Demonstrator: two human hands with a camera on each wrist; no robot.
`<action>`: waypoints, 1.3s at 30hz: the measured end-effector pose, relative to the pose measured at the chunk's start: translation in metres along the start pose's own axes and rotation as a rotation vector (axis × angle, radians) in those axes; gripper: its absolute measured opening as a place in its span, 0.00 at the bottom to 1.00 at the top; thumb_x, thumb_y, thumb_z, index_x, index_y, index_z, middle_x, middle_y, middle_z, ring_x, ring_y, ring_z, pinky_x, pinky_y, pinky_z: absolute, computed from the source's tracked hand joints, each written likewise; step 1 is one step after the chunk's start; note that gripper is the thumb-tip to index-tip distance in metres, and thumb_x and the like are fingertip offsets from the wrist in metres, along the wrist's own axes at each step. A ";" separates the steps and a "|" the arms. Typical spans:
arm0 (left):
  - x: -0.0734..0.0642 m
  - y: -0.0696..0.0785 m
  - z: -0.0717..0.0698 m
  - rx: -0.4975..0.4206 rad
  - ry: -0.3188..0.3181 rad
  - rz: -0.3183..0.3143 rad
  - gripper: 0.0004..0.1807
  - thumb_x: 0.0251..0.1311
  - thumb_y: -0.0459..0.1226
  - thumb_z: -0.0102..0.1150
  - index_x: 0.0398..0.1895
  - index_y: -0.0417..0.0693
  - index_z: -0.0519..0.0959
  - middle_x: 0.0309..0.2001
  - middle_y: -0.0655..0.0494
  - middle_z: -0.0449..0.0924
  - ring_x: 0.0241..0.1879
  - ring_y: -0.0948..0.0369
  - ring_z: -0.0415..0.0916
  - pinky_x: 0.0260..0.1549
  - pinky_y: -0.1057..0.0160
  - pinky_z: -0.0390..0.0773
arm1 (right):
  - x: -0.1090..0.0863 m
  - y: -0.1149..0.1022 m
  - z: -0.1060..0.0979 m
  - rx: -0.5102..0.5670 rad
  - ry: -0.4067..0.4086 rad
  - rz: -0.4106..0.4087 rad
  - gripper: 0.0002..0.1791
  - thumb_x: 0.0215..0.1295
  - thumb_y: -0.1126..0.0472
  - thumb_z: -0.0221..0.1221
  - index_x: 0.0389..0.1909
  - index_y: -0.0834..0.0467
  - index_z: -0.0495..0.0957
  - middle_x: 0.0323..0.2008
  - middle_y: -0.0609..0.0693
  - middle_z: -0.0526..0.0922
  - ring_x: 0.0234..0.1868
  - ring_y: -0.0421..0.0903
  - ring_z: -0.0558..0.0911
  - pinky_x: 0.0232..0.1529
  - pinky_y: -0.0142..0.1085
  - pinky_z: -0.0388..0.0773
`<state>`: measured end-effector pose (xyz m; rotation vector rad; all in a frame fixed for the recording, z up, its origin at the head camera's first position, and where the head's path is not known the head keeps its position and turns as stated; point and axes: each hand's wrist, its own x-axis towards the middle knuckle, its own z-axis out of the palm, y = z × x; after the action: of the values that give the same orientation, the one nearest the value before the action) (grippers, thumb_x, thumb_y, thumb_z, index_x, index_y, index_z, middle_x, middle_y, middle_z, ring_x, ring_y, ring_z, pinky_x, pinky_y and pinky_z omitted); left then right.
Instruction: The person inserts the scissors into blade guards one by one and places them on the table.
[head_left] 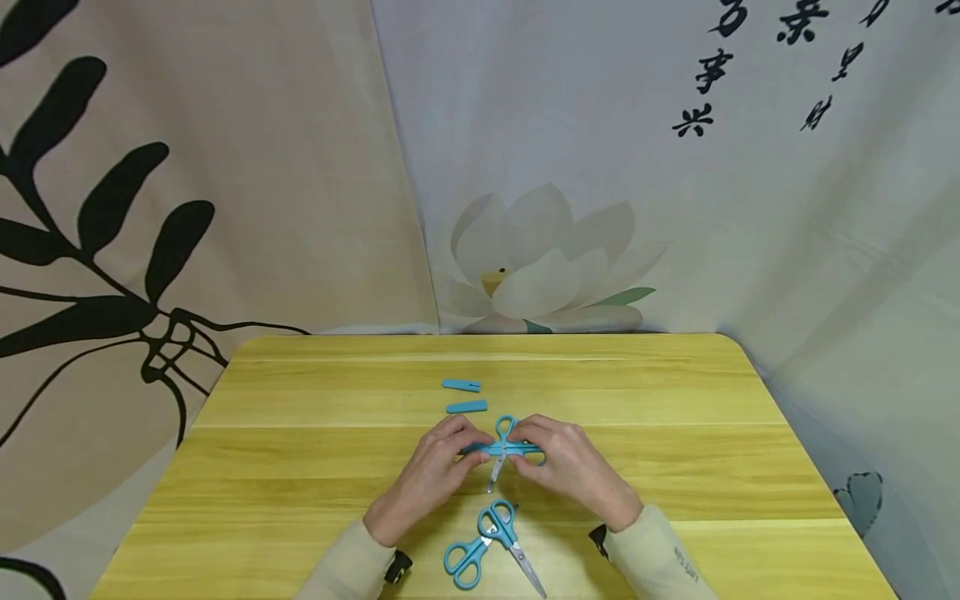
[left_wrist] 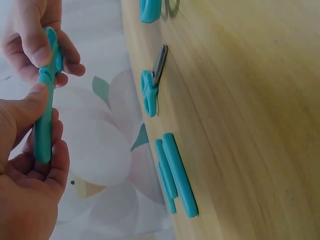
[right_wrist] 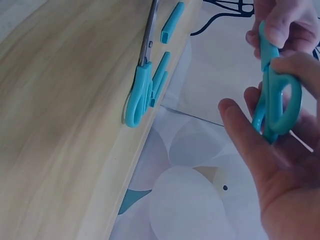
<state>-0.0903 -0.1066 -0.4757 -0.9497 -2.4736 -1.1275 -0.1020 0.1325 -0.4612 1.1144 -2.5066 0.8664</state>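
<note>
Between both hands, a pair of turquoise scissors [head_left: 525,448] is held roughly crosswise above the table, its blades hidden inside a turquoise blade cover [left_wrist: 43,137]. My left hand [head_left: 433,465] pinches the cover between thumb and fingers. On the other side, my right hand [head_left: 573,467] grips the scissors' handles [right_wrist: 285,107], thumb on top. Below them, partly covered in the head view, lies another pair of scissors [head_left: 495,477] with bare blades pointing toward me. Nearer to me, two more turquoise pairs, one scissors [head_left: 525,562] and another scissors [head_left: 465,565], lie crossed on the table.
Two loose turquoise covers, one cover [head_left: 461,385] and another cover [head_left: 467,407], lie beyond the hands on the wood-grain table [head_left: 300,467]. A printed cloth backdrop [head_left: 540,150] hangs behind the table's far edge.
</note>
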 end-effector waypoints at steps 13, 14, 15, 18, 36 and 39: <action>-0.002 -0.005 0.000 0.021 -0.014 0.004 0.08 0.64 0.33 0.69 0.45 0.45 0.86 0.43 0.59 0.80 0.42 0.64 0.76 0.40 0.67 0.81 | 0.003 -0.002 0.007 -0.047 0.027 -0.063 0.13 0.58 0.65 0.74 0.44 0.60 0.86 0.45 0.50 0.87 0.43 0.43 0.88 0.41 0.31 0.85; -0.002 -0.005 0.000 0.030 -0.022 0.003 0.09 0.63 0.33 0.70 0.46 0.45 0.86 0.44 0.58 0.81 0.43 0.63 0.77 0.41 0.66 0.82 | 0.002 -0.001 0.007 -0.045 0.028 -0.065 0.13 0.58 0.65 0.74 0.44 0.60 0.86 0.45 0.50 0.87 0.43 0.43 0.88 0.41 0.31 0.85; -0.002 -0.005 0.000 0.044 -0.032 0.000 0.11 0.63 0.34 0.70 0.48 0.44 0.85 0.45 0.58 0.81 0.45 0.62 0.78 0.43 0.64 0.82 | 0.002 -0.001 0.007 -0.046 0.029 -0.068 0.13 0.58 0.65 0.75 0.44 0.60 0.86 0.45 0.49 0.87 0.43 0.43 0.88 0.41 0.31 0.85; -0.003 -0.004 -0.002 0.115 -0.062 -0.018 0.17 0.63 0.38 0.72 0.53 0.44 0.84 0.50 0.56 0.83 0.51 0.59 0.80 0.51 0.57 0.82 | 0.000 0.001 0.008 -0.065 0.036 -0.082 0.14 0.57 0.64 0.75 0.43 0.59 0.85 0.45 0.48 0.86 0.43 0.42 0.87 0.42 0.31 0.85; -0.004 -0.009 -0.005 0.296 -0.038 0.127 0.08 0.65 0.38 0.70 0.45 0.47 0.88 0.39 0.59 0.89 0.40 0.61 0.84 0.50 0.56 0.81 | -0.003 0.003 0.005 -0.026 0.003 -0.039 0.13 0.60 0.64 0.74 0.45 0.58 0.85 0.45 0.48 0.87 0.44 0.42 0.87 0.42 0.34 0.86; -0.004 -0.010 -0.004 0.308 -0.023 0.153 0.08 0.64 0.38 0.70 0.44 0.48 0.88 0.38 0.60 0.88 0.39 0.62 0.83 0.50 0.56 0.80 | -0.003 0.003 0.006 -0.014 -0.003 -0.037 0.12 0.61 0.65 0.73 0.45 0.58 0.85 0.45 0.48 0.87 0.44 0.43 0.87 0.42 0.34 0.86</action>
<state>-0.0936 -0.1163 -0.4810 -1.0387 -2.4477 -0.6664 -0.1022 0.1318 -0.4680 1.1537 -2.4825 0.8368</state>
